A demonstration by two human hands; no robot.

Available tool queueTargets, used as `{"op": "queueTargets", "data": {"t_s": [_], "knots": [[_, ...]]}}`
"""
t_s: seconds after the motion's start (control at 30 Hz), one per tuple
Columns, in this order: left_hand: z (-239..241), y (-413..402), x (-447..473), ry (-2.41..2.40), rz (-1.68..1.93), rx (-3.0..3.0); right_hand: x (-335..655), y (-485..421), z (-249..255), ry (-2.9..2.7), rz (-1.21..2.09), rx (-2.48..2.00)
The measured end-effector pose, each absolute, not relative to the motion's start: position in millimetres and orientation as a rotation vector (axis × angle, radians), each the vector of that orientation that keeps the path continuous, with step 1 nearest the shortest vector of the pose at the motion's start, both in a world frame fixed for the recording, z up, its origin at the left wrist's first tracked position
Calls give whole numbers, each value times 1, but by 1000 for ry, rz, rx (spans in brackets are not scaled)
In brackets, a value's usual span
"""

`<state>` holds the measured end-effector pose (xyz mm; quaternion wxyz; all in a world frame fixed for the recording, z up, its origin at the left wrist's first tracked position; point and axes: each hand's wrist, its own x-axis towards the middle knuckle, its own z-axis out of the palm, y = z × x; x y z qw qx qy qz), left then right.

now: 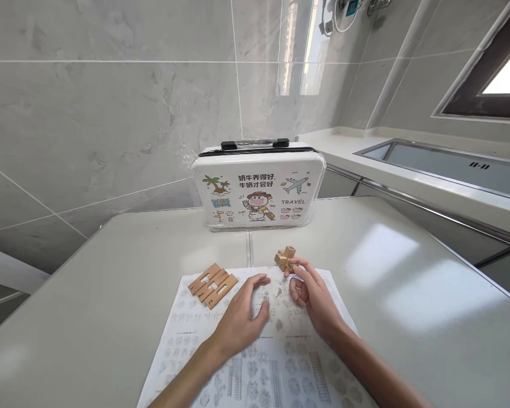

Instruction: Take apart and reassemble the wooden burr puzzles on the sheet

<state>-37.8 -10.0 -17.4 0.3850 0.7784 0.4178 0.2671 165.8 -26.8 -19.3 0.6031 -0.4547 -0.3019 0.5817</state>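
My right hand (317,294) reaches to the top edge of a printed paper sheet (182,351). Its index finger and thumb grip the near end of a small wooden burr puzzle (284,257), a cross of interlocked blocks; the other fingers are curled. My left hand (243,317) hovers over the middle of the sheet, fingers bent and apart from the thumb, holding nothing. Left of it, several flat wooden puzzle pieces (212,286) with slots and black numbers lie side by side on the sheet's upper left corner. Line drawings and text cover the paper, partly hidden by my hands.
A white case (259,187) with cartoon prints, a black handle and clear plastic wrap stands at the back of the pale table (110,283), against a grey tiled wall (110,113). On the right runs a counter with a sink (450,164) below a window.
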Motion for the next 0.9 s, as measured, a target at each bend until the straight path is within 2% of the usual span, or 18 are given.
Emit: {"op": "queueTargets", "data": {"t_s": [0.2, 0.5, 0.73, 0.9], "knots": [[-20, -4, -36, 918, 923, 1578, 164, -27, -21, -765, 1509, -837], [-13, -3, -42, 649, 763, 1436, 161, -39, -17, -1008, 1766, -611], [-17, -3, -40, 660, 846, 1357, 163, -39, -15, -1177, 1691, -769], [-6, -5, -40, 658, 806, 1310, 167, -38, -9, -1332, 1780, -756]]}}
